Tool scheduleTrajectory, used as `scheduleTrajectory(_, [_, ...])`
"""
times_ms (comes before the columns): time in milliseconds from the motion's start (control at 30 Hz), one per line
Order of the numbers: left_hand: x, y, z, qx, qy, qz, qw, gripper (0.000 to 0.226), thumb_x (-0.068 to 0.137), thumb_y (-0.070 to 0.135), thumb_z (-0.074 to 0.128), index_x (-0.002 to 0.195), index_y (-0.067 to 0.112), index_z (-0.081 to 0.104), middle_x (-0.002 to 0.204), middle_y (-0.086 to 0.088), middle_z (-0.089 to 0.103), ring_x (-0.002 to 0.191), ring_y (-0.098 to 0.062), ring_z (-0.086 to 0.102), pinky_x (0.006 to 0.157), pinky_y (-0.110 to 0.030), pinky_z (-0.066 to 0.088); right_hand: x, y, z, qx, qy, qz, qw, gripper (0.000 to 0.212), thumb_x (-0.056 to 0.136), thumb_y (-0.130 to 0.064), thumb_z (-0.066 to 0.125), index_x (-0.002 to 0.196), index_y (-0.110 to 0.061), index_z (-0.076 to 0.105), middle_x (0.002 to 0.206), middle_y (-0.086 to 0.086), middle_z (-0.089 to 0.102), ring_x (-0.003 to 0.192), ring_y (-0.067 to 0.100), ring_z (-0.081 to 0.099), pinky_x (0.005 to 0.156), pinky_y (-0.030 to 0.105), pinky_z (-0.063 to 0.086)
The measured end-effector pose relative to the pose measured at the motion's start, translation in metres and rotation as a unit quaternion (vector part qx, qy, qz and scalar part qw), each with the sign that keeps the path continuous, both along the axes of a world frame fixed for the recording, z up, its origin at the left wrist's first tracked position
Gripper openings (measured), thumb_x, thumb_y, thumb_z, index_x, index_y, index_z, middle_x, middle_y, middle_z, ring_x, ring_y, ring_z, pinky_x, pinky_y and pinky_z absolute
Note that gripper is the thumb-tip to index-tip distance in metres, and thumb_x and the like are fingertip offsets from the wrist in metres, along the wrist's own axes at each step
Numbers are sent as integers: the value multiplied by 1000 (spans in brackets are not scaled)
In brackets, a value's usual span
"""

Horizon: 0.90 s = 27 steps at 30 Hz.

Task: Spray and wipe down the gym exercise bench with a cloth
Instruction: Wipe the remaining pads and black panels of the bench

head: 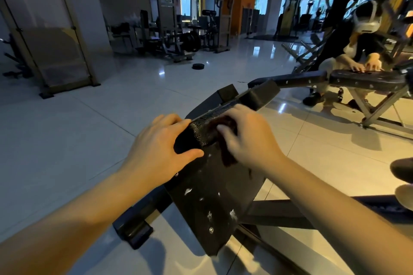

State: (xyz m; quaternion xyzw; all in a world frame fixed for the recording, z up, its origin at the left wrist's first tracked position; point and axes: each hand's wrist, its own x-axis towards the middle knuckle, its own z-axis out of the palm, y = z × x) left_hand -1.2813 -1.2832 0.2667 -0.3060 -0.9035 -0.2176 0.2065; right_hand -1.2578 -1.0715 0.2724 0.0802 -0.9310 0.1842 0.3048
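A black padded exercise bench (207, 203) runs from the bottom centre up toward the middle, its seat flecked with white scuffs. My left hand (161, 147) grips the left end of the bench's black padded roller (203, 129). My right hand (248, 140) presses a dark brown cloth (228, 152) against the roller and the top of the seat; the hand is motion-blurred. Most of the cloth is hidden under my fingers. No spray bottle is in view.
A second bench (366, 78) stands at the right, where another person (357, 51) crouches with both hands on its pad. A weight plate (198, 66) lies on the glossy tiled floor. Racks and machines (174, 35) fill the back. A shoe tip (402, 169) shows at the right edge.
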Motion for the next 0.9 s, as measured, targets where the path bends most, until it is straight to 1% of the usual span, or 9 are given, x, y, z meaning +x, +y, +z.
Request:
scheduleTrajectory(100, [2,2,1,2,9,2,1000,68,84,57,71,140,20,58,112,11,53,103,-4,42,83,-26,38,-31,36,6,-58,-30,-134,989,22,98,-24,63,116,-12,70,108,5,66,100,23,64,79,29,44])
scheduleTrajectory(167, [3,2,3,1,7,4,1000,68,84,56,71,140,19,58,113,9,54,104,-6,44,84,-27,39,-35,36,6,-86,-29,-151,984,22,97,-21,64,115,-9,71,109,7,67,100,26,65,77,29,43])
scheduleTrajectory(267, [2,2,5,-7,-11,6,1000,69,83,60,67,140,23,58,113,10,53,106,-7,45,83,-27,41,-7,-4,4,-49,-7,-25,998,17,97,-22,65,112,-14,69,106,-3,60,97,13,58,82,24,45])
scheduleTrajectory(367, [4,1,5,-6,-14,-3,1000,65,80,62,62,133,24,62,107,13,51,101,-5,44,76,-18,37,19,-30,-1,7,24,71,997,14,96,-26,65,106,-16,68,100,-4,58,90,11,55,76,25,46])
scheduleTrajectory(467, [5,1,5,-9,-21,6,1000,71,83,60,67,143,23,55,112,14,49,105,-5,44,84,-25,39,-10,4,0,-33,16,-19,999,16,98,-30,62,108,-18,68,101,-3,62,90,12,57,76,26,45])
scheduleTrajectory(600, [7,1,3,-1,-19,8,1000,72,85,56,71,146,21,54,113,10,52,108,-11,47,92,-35,47,-42,50,0,-118,-16,-151,981,22,98,-25,64,115,-14,71,106,5,70,99,27,67,82,40,55])
scheduleTrajectory(700, [5,-1,2,0,-26,10,1000,75,85,62,68,147,24,52,113,12,51,108,-9,47,90,-32,45,-22,21,-2,-95,-2,-64,993,18,97,-25,66,111,-15,69,103,-1,64,93,16,60,78,29,46])
scheduleTrajectory(800, [2,-4,2,-11,-23,2,1000,83,79,81,55,144,28,54,109,16,50,104,-7,47,86,-31,47,14,-14,-9,-14,24,60,998,17,96,-27,66,111,-18,67,103,-5,59,92,8,53,77,19,42])
scheduleTrajectory(900, [1,-3,2,-8,-31,2,999,89,74,83,48,146,29,52,110,19,48,106,-3,44,85,-24,42,-7,9,-8,-18,26,10,999,19,98,-28,64,113,-18,68,105,-5,59,95,9,54,80,22,43])
